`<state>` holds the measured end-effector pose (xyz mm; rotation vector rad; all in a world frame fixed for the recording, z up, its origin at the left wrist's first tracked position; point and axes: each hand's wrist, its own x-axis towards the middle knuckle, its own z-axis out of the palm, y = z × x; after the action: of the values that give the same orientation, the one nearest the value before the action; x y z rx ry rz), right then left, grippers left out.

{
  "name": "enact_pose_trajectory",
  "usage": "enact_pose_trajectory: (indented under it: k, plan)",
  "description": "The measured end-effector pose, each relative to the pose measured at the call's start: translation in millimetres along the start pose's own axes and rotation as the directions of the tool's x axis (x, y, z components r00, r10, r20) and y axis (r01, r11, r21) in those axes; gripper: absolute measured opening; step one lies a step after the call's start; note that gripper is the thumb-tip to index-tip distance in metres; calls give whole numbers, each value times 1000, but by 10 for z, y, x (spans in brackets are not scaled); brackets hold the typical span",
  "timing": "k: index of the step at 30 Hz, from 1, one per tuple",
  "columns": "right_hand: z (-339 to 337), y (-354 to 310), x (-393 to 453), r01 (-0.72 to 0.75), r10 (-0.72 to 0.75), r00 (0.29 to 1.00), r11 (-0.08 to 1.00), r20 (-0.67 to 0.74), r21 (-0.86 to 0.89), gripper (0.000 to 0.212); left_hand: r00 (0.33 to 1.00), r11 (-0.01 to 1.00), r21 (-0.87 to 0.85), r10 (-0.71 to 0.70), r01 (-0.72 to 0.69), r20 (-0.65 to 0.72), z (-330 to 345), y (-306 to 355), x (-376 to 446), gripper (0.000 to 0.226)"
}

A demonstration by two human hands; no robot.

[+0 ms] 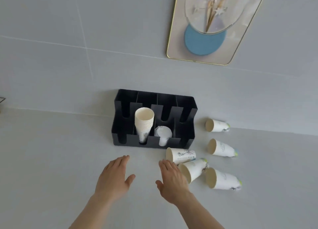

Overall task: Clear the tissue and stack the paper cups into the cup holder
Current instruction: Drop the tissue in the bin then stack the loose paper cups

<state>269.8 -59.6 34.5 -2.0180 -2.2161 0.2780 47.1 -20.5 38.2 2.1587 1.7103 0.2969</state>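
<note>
A black cup holder point(186, 132) with several slots stands against the wall. One slot holds a stack of white paper cups point(144, 121); the slot to its right holds a crumpled white tissue point(163, 133). Several loose paper cups lie on their sides to the right: one point(181, 155) just before the holder, one point(193, 169) beside my right hand, one point(222, 178), one point(221, 148) and one point(217, 125) farther right. My left hand point(114, 176) hovers open in front of the holder. My right hand point(172, 180) is open, its fingers next to the nearest cups.
The surface is a pale grey counter that meets a grey tiled wall. A gold-rimmed framed picture point(177, 44) with a blue disc hangs on the wall at the upper right. A dark object point(2, 100) shows at the left edge.
</note>
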Motion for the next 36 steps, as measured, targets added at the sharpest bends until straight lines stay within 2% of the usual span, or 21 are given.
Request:
enact_pose_trajectory:
  k: [4, 9, 12, 14, 16, 23, 27, 31, 36]
  plan:
    - [-76, 617, -79, -71, 70, 997, 997, -18, -5, 75, 996, 997, -3, 78, -78, 41, 232, 537, 301, 78]
    - [-98, 1152, -93, -43, 43, 999, 999, -20, -26, 84, 991, 992, 11, 123, -124, 57, 481, 1041, 600, 82]
    - [34, 1773, 6, -30, 29, 994, 1000, 106, 10, 92, 989, 994, 19, 102, -105, 110, 879, 1484, 928, 84]
    - [34, 1727, -5, 14, -11, 990, 1000, 137, -21, 96, 988, 991, 52, 120, -125, 99, 833, 1528, 912, 86]
    - [168, 1775, 157, -6, 4, 979, 1000, 202, 8, 100, 976, 985, 47, 159, -167, 149, 1012, 1486, 1273, 88]
    - [161, 1603, 150, 78, -74, 982, 997, 175, -16, 101, 961, 956, 205, 166, -212, 221, 1055, 1511, 1327, 107]
    - [176, 1511, 111, 140, -125, 975, 987, 183, -73, 109, 975, 947, 263, 139, -182, 175, 1122, 1445, 1183, 99]
    - [124, 1537, 93, 169, -139, 970, 975, 199, -144, 103, 991, 975, 206, 61, -85, 119, 1164, 1413, 1087, 88]
    - [72, 1352, 98, 141, -121, 983, 979, 136, -148, 96, 995, 1000, -9, 4, -3, 103, 1191, 1249, 1041, 81]
